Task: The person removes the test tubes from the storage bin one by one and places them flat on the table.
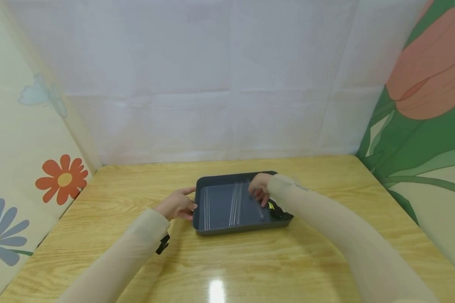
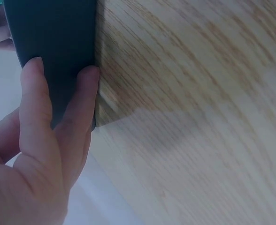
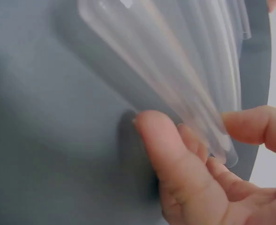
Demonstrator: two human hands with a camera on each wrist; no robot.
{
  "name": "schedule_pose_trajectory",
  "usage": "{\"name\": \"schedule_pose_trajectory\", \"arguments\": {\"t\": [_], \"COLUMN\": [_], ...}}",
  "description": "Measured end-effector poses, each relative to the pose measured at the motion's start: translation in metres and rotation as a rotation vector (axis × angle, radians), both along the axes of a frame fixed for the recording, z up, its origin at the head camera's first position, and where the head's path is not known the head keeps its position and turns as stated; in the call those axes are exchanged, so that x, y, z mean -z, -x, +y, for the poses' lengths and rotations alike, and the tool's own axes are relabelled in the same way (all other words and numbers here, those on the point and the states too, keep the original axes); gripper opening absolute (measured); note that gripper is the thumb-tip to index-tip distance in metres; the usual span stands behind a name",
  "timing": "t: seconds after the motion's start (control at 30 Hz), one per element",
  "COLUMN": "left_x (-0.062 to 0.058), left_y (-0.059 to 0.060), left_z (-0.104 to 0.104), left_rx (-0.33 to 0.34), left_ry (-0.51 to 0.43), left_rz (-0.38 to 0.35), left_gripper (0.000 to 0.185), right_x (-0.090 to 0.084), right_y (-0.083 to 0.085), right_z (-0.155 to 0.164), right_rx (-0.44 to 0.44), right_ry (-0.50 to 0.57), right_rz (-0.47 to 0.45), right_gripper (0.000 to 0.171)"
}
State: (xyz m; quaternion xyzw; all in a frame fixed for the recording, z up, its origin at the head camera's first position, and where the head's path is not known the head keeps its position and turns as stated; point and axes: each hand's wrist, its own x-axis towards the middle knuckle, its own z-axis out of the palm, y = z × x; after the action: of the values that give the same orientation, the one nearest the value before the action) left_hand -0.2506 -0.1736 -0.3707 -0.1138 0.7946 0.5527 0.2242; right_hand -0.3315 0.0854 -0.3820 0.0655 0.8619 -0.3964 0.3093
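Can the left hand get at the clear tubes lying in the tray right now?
Probably yes. The left hand rests on the tray's left wall, the tray has no cover, and the nearest clear tubes lie just inside. The right hand works farther right.

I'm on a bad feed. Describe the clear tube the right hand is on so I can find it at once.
On the wooden table sits a dark grey tray, steadied at its left edge by the left hand. Several clear tubes lie lengthwise in it; the clear tube you want is the rightmost, under the right hand, beside a small yellow-and-black object.
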Motion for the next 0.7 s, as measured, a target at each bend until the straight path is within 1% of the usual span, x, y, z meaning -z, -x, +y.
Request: {"name": "schedule_pose_trajectory", "arguments": {"t": [0.13, 0.23, 0.37, 0.53, 0.7], "left_x": [0.001, 0.0, 0.0, 0.002, 0.003], "left_y": [-0.001, -0.001, -0.001, -0.001, -0.001], "left_z": [0.0, 0.0, 0.0, -0.001, -0.002], "left_rx": [0.004, 0.003, -0.003, 0.016, 0.027], "left_ry": [-0.002, -0.004, -0.006, -0.005, -0.012], "left_rz": [0.001, 0.004, 0.006, 0.017, 0.03], "left_gripper": [0.073, 0.073, 0.073, 0.072, 0.072], "right_x": [-0.005, -0.007, -0.012, -0.02, -0.023], "right_y": [-0.002, -0.001, -0.003, -0.008, -0.01], "right_z": [0.004, 0.008, 0.011, 0.017, 0.022], "right_rx": [0.009, 0.042, 0.029, -0.015, -0.009], "right_ry": [0.075, 0.166, 0.265, 0.302, 0.341], "right_rz": [-0.019, -0.032, -0.049, -0.04, -0.04], "right_gripper": [0.051, 0.059, 0.065, 0.068, 0.069]}}
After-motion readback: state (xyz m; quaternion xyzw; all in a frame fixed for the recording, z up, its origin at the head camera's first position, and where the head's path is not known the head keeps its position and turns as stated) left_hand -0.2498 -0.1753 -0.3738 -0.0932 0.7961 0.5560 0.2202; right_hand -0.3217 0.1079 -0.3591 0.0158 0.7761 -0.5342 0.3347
